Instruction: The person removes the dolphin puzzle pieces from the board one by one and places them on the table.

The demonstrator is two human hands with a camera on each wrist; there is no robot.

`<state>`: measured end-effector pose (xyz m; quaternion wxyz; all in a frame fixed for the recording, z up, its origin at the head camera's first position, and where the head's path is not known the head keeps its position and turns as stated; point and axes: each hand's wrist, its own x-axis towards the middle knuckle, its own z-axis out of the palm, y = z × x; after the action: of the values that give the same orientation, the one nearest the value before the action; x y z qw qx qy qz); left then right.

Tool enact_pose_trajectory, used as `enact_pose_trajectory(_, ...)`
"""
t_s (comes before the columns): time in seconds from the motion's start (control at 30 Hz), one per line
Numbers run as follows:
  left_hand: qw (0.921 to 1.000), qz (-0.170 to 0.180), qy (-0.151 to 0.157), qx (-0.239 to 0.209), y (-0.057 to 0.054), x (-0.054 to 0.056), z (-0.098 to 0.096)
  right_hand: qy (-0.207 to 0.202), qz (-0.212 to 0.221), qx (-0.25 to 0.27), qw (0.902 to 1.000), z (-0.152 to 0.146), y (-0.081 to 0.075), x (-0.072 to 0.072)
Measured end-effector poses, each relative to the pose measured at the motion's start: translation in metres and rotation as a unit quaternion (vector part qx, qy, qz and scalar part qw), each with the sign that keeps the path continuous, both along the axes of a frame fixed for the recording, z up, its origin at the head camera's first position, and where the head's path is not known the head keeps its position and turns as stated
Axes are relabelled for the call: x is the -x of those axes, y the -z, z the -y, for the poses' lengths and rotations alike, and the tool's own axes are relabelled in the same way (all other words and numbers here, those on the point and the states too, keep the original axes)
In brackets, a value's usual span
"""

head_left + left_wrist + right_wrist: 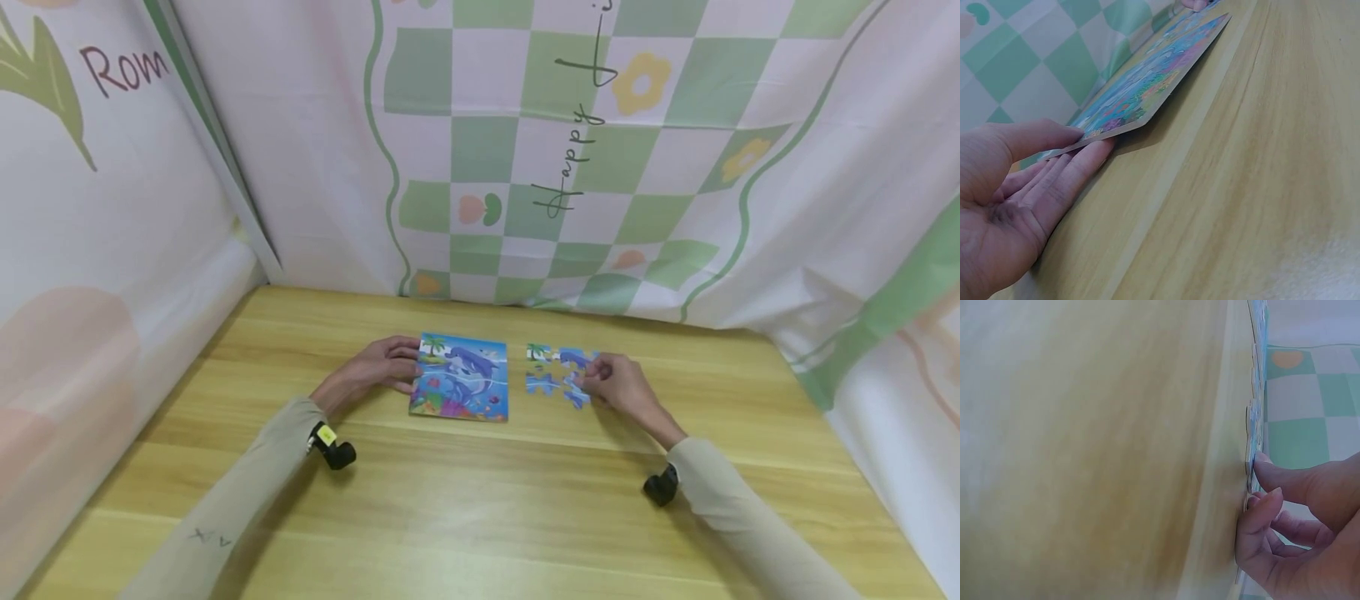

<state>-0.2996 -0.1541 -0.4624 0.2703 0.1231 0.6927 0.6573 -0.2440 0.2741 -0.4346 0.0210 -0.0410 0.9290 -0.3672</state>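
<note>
A square picture card [468, 387] with dolphins, a palm tree and colourful coral lies tilted in my left hand [378, 364]. In the left wrist view, the thumb presses on top of the card [1147, 81] while fingers support it from below, lifting its near edge off the table. To its right are several loosely joined jigsaw pieces [540, 383] with a matching palm and dolphin. My right hand [618, 383] pinches a jigsaw piece at the right side of this group, its thumb and curled index finger partly hiding it. The right wrist view shows the pieces [1252, 434] nearly edge-on.
Everything rests on a wood-grain table [465, 517]. A white curtain [315, 167] with green checks and flowers hangs along the back edge, and printed cloth closes in both sides. Small black cameras [337, 452] sit on both wrists, over beige sleeves.
</note>
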Motion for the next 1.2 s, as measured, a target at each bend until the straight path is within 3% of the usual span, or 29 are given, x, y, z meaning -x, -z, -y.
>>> enact_pose_trajectory(0.8, 1.0, 0.003, -0.001, -0.004, -0.001, -0.002, 0.0, -0.008, 0.038, 0.021, 0.999, -0.001, -0.007, 0.0)
enact_pose_trajectory(1.2, 1.0, 0.003, -0.006, -0.006, -0.001, -0.003, 0.0, -0.014, 0.005, 0.013, 0.9998, 0.005, -0.022, 0.004)
